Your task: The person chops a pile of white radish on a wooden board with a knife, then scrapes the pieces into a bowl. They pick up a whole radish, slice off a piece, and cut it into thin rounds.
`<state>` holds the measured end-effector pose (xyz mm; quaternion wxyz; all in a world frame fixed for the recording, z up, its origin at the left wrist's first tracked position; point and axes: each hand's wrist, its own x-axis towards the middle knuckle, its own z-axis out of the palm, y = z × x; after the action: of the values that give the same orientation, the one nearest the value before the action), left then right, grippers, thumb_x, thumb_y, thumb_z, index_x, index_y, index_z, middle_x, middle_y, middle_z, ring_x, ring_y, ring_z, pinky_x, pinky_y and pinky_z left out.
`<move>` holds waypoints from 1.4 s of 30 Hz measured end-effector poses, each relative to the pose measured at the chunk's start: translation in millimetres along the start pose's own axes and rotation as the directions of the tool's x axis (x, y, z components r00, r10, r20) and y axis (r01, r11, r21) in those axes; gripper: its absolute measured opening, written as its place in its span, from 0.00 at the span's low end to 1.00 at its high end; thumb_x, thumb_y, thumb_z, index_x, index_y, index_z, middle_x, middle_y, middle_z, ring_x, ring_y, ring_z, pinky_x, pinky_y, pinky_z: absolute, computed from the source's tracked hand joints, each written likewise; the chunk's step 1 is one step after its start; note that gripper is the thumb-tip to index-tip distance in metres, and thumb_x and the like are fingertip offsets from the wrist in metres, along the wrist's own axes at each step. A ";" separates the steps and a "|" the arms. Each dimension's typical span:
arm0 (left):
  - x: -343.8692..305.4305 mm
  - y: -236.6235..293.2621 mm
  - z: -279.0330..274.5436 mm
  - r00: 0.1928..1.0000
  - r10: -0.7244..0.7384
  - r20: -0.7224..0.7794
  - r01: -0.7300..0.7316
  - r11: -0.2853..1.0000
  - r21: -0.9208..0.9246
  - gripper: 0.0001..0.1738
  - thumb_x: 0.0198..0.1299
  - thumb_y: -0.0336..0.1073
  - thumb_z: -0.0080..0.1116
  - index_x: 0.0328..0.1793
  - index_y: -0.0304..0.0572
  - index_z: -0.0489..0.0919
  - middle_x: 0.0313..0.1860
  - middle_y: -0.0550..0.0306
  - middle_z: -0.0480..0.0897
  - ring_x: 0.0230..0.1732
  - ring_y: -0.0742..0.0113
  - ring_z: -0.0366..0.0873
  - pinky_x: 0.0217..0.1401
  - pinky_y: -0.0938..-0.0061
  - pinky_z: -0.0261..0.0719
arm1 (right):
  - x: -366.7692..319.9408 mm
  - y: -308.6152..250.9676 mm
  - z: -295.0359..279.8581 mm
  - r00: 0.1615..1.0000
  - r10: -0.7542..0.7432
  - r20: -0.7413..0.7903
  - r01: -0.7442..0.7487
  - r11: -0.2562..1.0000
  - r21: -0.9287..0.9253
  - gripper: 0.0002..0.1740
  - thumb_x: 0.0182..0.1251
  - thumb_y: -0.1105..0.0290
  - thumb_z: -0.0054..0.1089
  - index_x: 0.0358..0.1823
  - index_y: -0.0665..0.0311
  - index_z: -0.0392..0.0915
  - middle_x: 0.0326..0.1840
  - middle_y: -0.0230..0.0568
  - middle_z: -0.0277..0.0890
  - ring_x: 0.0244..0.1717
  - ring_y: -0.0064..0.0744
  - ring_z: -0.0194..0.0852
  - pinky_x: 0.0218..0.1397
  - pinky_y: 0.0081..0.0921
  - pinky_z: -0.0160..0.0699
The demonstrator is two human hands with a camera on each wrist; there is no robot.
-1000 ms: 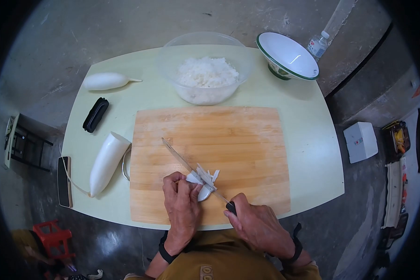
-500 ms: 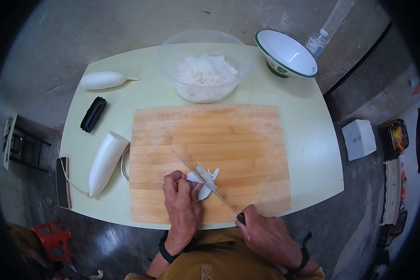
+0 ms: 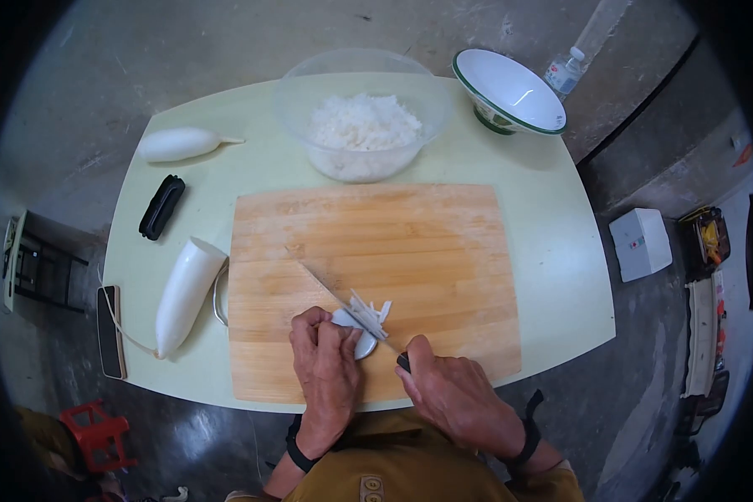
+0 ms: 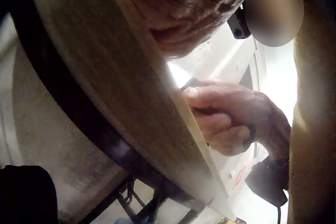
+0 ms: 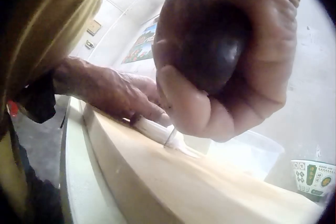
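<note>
White and stubby, the peeled radish chunk (image 3: 358, 341) lies on the near-left part of the pale wooden cutting board (image 3: 443, 243). We see the left hand (image 3: 326, 368) pressing it down, fingers curled over the top. The thin white cut strips (image 3: 375, 311) lie just past the chunk, against the blade. The right hand (image 3: 452, 397) is clenched round the black handle of the long steel knife (image 3: 330, 289). The blade runs away from that grip, up and to the left, crossing the chunk's cut end right beside the left fingertips.

Well beyond the knife tip, off the board, we note a clear plastic bowl of shredded white radish (image 3: 364, 125). A white ceramic bowl with a green rim (image 3: 509, 90) sits to its right. Left of the holding hand, just beside the board edge, a halved white radish (image 3: 184, 293) lies on the pale green table (image 3: 544, 251). Further left is a dark phone (image 3: 109, 330) at the table edge. Beyond those sit a black oblong object (image 3: 161, 206) and a whole white radish (image 3: 176, 144).
</note>
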<state>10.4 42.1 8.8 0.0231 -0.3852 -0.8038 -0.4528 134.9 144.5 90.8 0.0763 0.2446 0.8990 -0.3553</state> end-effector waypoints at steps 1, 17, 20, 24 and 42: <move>-0.2 -0.2 0.6 1.000 0.013 -0.004 -0.013 1.000 0.012 0.09 0.52 0.22 0.63 0.37 0.35 0.73 0.47 0.43 0.71 0.46 0.47 0.71 0.42 0.61 0.73 | 1.4 1.7 0.1 1.000 0.000 -0.003 0.000 1.000 -0.001 0.15 0.71 0.64 0.51 0.39 0.68 0.59 0.19 0.55 0.72 0.23 0.61 0.73 0.26 0.50 0.70; -1.6 0.0 -1.0 1.000 0.023 -0.005 -0.023 1.000 0.013 0.10 0.53 0.22 0.62 0.40 0.33 0.74 0.45 0.41 0.70 0.45 0.46 0.72 0.42 0.61 0.74 | -11.7 4.5 -3.1 1.000 -0.013 -0.023 0.015 0.997 0.073 0.13 0.72 0.64 0.49 0.40 0.67 0.59 0.23 0.54 0.75 0.24 0.59 0.75 0.25 0.50 0.70; -2.0 -0.6 -0.9 1.000 0.013 -0.009 -0.013 1.000 0.023 0.10 0.53 0.22 0.62 0.39 0.33 0.73 0.46 0.41 0.70 0.45 0.46 0.72 0.42 0.61 0.74 | -13.8 2.0 -5.0 0.999 -0.034 -0.023 0.035 0.998 0.053 0.13 0.72 0.65 0.49 0.40 0.67 0.59 0.22 0.53 0.74 0.23 0.58 0.75 0.25 0.49 0.70; -1.2 0.9 -1.6 1.000 0.006 -0.005 -0.006 1.000 0.018 0.10 0.52 0.22 0.62 0.39 0.33 0.73 0.46 0.41 0.70 0.44 0.47 0.72 0.42 0.61 0.73 | -14.2 0.5 -4.8 0.999 -0.041 -0.017 0.041 0.998 0.040 0.12 0.72 0.66 0.49 0.40 0.66 0.59 0.22 0.52 0.74 0.23 0.57 0.75 0.23 0.48 0.70; 0.5 3.9 -2.5 1.000 -0.007 0.009 0.007 1.000 0.003 0.10 0.51 0.20 0.62 0.38 0.33 0.73 0.45 0.42 0.70 0.44 0.47 0.71 0.43 0.61 0.73 | -31.3 -4.4 -4.5 0.999 0.025 -0.031 -0.027 0.997 -0.072 0.15 0.69 0.65 0.53 0.37 0.68 0.60 0.16 0.52 0.70 0.18 0.57 0.74 0.21 0.47 0.69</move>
<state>11.7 41.7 13.3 0.0187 -0.3841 -0.8060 -0.4499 160.1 132.7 106.5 0.0760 0.2586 0.9091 -0.3177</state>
